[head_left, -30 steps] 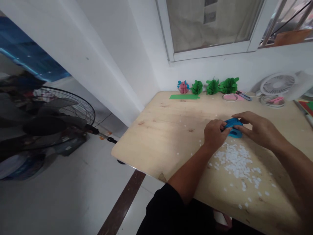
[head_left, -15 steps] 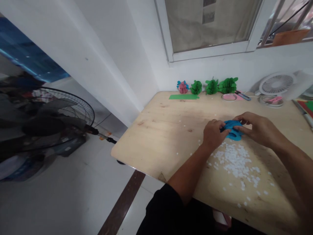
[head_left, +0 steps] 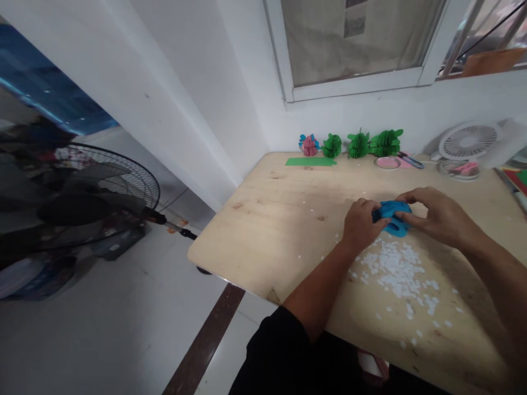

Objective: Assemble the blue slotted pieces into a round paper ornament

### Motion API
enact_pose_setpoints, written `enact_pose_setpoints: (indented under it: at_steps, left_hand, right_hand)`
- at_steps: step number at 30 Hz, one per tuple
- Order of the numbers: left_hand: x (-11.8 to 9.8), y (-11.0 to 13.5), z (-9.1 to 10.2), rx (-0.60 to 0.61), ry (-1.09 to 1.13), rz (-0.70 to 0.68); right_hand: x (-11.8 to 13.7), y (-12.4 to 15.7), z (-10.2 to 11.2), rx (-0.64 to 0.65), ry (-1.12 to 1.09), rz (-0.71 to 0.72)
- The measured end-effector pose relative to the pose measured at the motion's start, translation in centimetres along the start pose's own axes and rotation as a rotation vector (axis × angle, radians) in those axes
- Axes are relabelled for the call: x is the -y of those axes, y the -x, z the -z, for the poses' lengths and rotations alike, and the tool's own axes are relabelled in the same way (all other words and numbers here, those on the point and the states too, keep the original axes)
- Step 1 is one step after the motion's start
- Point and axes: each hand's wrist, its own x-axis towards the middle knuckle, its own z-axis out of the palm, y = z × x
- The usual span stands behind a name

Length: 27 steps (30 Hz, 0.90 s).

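Between my two hands is a blue folded paper piece (head_left: 398, 226) with layered sheets and a rounded lower edge. My left hand (head_left: 363, 222) pinches its left side, thumb in front and fingers behind. On its right side my right hand (head_left: 432, 214) grips it, thumb lying across the front and fingers arched over the back. Just in front of the paper, a pile of small white paper bits (head_left: 395, 269) is scattered over the wooden table (head_left: 255, 236).
Along the wall stand a pink and blue paper figure (head_left: 308, 145) and several green ones (head_left: 357, 145). Near them lie a green strip (head_left: 310, 162), a tape roll (head_left: 387, 163), a cutter (head_left: 411, 161) and a small white fan (head_left: 468, 140). A black standing fan (head_left: 119, 175) is left of the table.
My hands stay around the blue paper, which is slightly turned and pressed differently at the top. The whole view has shifted a little.
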Motion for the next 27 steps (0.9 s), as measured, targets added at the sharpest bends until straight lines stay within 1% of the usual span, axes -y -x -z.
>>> enact_pose_setpoints:
  at_steps: [2, 5, 8, 12, 18, 22, 27]
  left_hand:
    - [-0.04, 0.05, 0.05, 0.024, 0.005, -0.001]
    - [0.00, 0.10, 0.05, 0.047, 0.013, -0.011]
    - [0.09, 0.13, 0.04, 0.057, 0.028, -0.020]
    - [0.08, 0.15, 0.12, 0.058, 0.090, -0.004]
    - [-0.09, 0.16, 0.42, 0.077, 0.118, 0.040]
    - [-0.10, 0.10, 0.67, 0.113, 0.102, 0.054]
    - [-0.15, 0.05, 0.75, 0.111, 0.114, 0.060]
  right_hand:
    - [-0.02, 0.01, -0.06, 0.014, -0.021, 0.002]
    - [-0.07, 0.02, -0.32, 0.071, -0.043, -0.007]
    - [-0.18, 0.02, -0.50, 0.099, -0.021, -0.035]
    - [-0.25, 0.02, -0.41, 0.088, 0.010, -0.044]
    - [0.10, -0.14, -0.11, 0.042, -0.033, -0.054]
    - [0.13, -0.21, 0.04, 0.043, -0.061, -0.117]
    - [-0.03, 0.01, -0.12, 0.054, -0.111, -0.228]
